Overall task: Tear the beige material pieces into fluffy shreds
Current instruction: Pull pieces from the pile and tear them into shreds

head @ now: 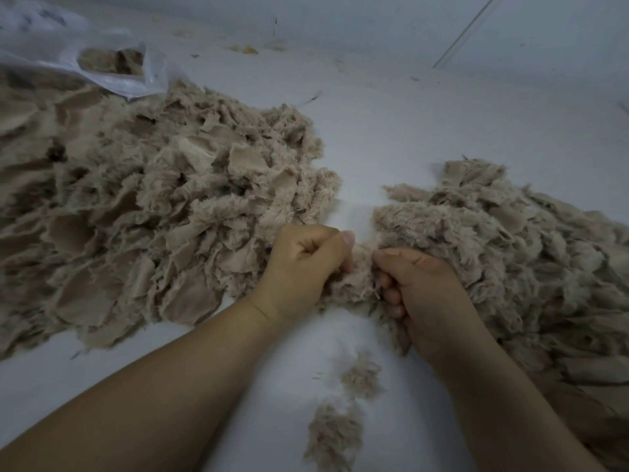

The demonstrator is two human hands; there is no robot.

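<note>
A beige fuzzy piece (357, 284) is held between both hands low in the middle of the view. My left hand (306, 264) grips its left side with curled fingers and the thumb on top. My right hand (418, 284) grips its right side, fingers curled under. A large heap of beige pieces (153, 212) spreads to the left. Another beige heap (510, 253) lies to the right, touching my right hand. Two small fluffy shreds (360, 376) (333, 434) lie on the white surface below the hands.
A white plastic bag (68, 52) holding more beige material lies at the back left. The white surface (408, 124) runs back to a pale wall. Small yellow scraps (248, 49) lie far back.
</note>
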